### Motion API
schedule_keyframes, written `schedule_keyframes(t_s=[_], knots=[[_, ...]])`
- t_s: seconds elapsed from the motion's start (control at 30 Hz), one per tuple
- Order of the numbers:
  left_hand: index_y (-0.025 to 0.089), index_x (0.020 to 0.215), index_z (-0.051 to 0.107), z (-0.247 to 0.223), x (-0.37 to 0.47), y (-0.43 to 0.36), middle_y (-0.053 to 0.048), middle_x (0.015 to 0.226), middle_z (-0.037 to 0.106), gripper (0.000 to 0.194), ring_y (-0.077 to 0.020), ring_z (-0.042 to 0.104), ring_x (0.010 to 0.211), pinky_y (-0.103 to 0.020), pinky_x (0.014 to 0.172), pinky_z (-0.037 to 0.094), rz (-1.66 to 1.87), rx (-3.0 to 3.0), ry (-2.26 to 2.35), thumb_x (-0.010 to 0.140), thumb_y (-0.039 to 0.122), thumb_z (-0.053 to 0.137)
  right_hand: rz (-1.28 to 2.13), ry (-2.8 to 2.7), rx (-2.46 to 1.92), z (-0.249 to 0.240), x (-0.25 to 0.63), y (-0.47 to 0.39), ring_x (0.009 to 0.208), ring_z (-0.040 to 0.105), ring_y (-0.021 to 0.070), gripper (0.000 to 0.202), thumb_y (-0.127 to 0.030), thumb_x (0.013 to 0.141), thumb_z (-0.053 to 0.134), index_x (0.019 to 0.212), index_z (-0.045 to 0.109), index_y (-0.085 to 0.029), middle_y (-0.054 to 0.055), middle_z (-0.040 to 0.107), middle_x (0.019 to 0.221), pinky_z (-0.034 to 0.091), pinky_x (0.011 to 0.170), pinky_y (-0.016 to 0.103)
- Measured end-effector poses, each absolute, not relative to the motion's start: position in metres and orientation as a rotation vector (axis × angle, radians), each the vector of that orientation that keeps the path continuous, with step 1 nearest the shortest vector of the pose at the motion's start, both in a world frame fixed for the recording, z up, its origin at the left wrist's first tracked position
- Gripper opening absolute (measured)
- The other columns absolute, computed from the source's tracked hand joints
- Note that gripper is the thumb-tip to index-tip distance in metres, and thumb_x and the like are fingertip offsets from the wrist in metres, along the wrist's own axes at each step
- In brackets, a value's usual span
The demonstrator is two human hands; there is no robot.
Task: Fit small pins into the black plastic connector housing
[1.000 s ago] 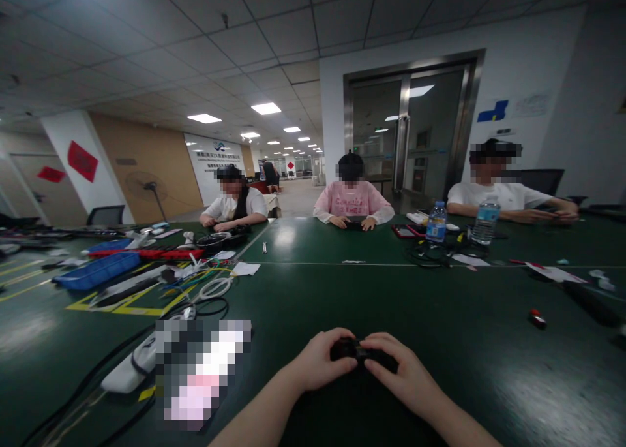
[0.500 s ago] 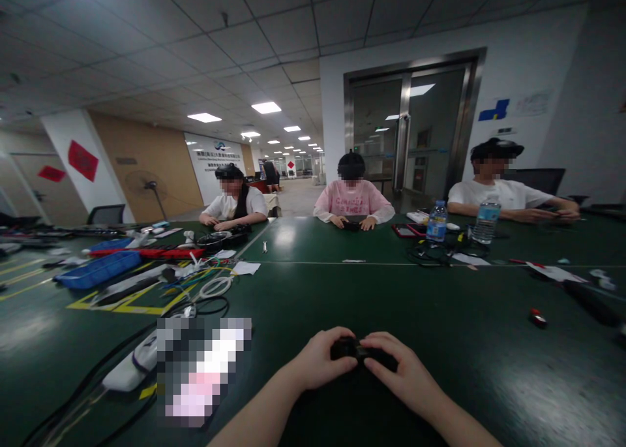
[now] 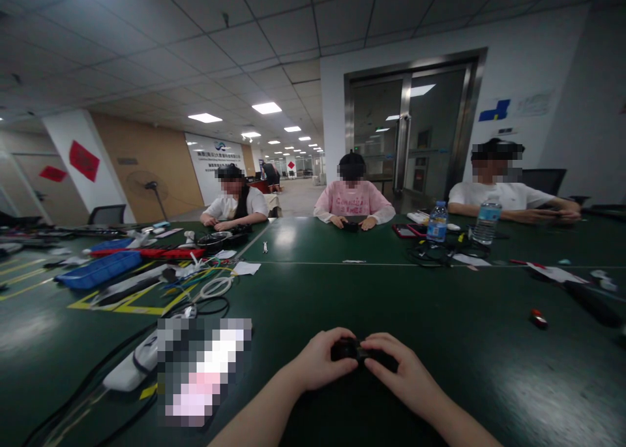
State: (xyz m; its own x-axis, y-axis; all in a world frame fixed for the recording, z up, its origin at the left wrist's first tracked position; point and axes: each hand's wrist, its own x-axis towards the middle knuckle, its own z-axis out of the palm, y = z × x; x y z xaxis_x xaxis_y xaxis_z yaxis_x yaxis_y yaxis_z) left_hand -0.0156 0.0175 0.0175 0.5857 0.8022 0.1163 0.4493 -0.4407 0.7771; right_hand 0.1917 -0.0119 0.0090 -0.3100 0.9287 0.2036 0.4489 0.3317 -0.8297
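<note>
Left hand (image 3: 323, 359) and right hand (image 3: 402, 363) both have their grip wrapped around a small black object (image 3: 360, 350)! The green worktop (image 3: 303, 297) spreads beyond them.

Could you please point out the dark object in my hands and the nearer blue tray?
Dark object (image 3: 360, 351): head view, its exposed middle.
Nearer blue tray (image 3: 104, 273): head view, its near side wall.

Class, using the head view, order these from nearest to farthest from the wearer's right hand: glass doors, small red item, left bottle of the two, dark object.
From the right hand:
1. Dark object, held in both hands
2. Small red item, out right
3. Left bottle, farther ahead
4. Glass doors, in the background
</note>
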Motion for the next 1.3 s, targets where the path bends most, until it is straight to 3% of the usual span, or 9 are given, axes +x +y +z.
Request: schedule_keyframes(t_s=[0.63,1.07,1.3], knots=[[0.023,0.107,0.056,0.0107,-0.0157,0.0215,-0.005,0.105,0.059,0.039,-0.0228,0.051,0.098,-0.036,0.089,0.037,0.610,2.343,1.080,0.070,0.029,0.066,0.829,-1.953,-1.304,0.0056,0.1913,-0.0107,0.106,0.055,0.0227,0.035,-0.026,0.075,0.062,0.109,0.060,-0.027,0.003,0.062,0.111,0.042,0.094,0.037],[0.023,0.117,0.051,0.0105,-0.0179,0.0233,-0.007,0.115,0.055,0.052,-0.0250,0.048,0.107,-0.037,0.093,0.036,0.571,2.322,1.057,0.070,0.038,0.066,0.815,-2.005,-1.356,0.0067,0.1901,-0.0097,0.107,0.054,0.0224,0.025,-0.025,0.077,0.060,0.100,0.066,-0.028,0.002,0.061,0.113,0.042,0.093,0.037],[0.024,0.107,0.056,0.0151,-0.0170,0.0214,-0.005,0.111,0.056,0.038,-0.0233,0.049,0.105,-0.037,0.093,0.036,0.548,2.362,1.046,0.071,0.032,0.065,0.772,-2.012,-1.346,0.0074,0.1884,-0.0108,0.107,0.054,0.0222,0.027,-0.022,0.074,0.061,0.101,0.065,-0.026,0.004,0.061,0.112,0.040,0.095,0.036]])
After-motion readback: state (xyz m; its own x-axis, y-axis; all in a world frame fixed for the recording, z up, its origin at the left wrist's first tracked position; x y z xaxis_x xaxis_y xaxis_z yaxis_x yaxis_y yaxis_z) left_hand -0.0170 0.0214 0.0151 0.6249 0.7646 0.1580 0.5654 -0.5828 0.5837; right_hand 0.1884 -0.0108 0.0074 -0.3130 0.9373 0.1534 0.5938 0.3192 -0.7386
